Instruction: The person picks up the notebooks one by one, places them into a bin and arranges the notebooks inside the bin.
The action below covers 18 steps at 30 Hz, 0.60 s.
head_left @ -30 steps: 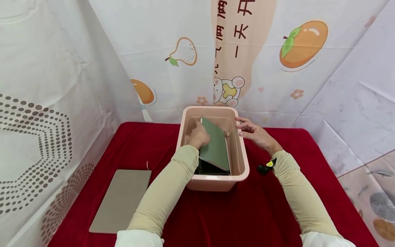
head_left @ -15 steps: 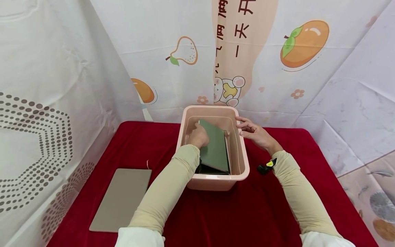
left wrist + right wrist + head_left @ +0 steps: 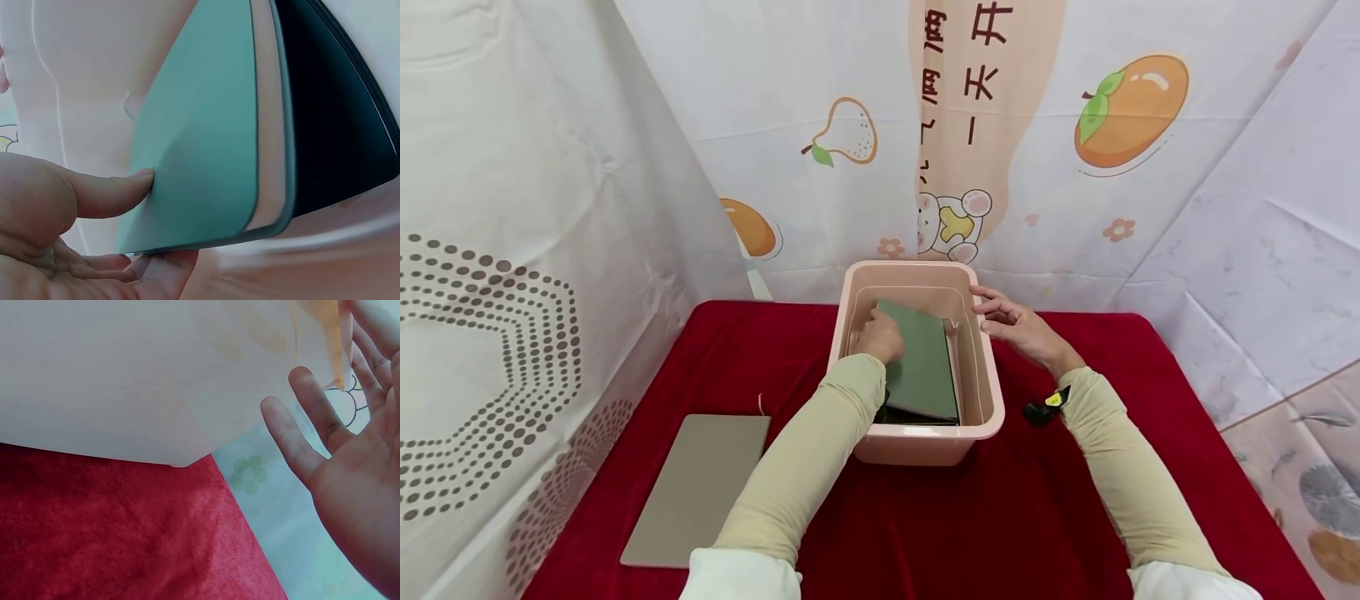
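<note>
Inside a pink plastic bin [image 3: 912,432] lies a green notebook [image 3: 922,354], tilted over something black [image 3: 925,418] that is mostly covered. My left hand [image 3: 881,337] reaches into the bin and holds the notebook by its edge. In the left wrist view the thumb of the left hand [image 3: 37,200] presses the green cover [image 3: 194,137], with fingers under the edge; a dark cover [image 3: 337,119] stands beside the pages. At the bin's right rim, my right hand [image 3: 1022,332] rests with loosely extended fingers, spread along the outer wall in the right wrist view.
A grey-brown flat notebook [image 3: 696,490] lies on the red cloth [image 3: 1015,517] to the left of the bin. A printed curtain [image 3: 760,108] hangs right behind the table. A dark device with a yellow label [image 3: 1047,407] is strapped at the right wrist.
The green notebook has settled lower and flatter toward the near left in the bin, covering more of the black thing. My left hand moved slightly with it; the right hand stayed at the rim.
</note>
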### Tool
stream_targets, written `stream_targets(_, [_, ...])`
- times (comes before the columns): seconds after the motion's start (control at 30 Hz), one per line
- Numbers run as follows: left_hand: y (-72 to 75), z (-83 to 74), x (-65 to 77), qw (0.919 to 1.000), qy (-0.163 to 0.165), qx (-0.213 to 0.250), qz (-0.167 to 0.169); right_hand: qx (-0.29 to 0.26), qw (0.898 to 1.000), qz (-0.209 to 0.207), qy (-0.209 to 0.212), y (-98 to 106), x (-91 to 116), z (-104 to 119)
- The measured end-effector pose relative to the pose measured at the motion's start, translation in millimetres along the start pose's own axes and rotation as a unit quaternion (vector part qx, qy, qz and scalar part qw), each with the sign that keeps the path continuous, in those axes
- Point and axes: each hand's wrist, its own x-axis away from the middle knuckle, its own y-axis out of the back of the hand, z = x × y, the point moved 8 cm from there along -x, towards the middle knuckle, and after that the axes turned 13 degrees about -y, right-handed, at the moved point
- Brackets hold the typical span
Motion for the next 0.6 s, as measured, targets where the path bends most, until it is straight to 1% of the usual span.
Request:
stream_targets(0.17, [-2.5,0.4,-2.1,0.9999,0.002,-0.005,0.013,-0.002,1.0,0.001,-0.002,-0.5,0.0,0.4])
stream_targets(0.47, [-2.6,0.8,-5.0,0.9997,0.003,-0.022,0.01,-0.012,1.0,0.004,0.0,-0.6,-1.5,-0.4])
stream_targets(0.6, [-3.6,1.6,-5.8,0.9998,0.011,-0.016,0.008,-0.016,1.0,0.005,0.001,-0.2,-1.9,-1.3])
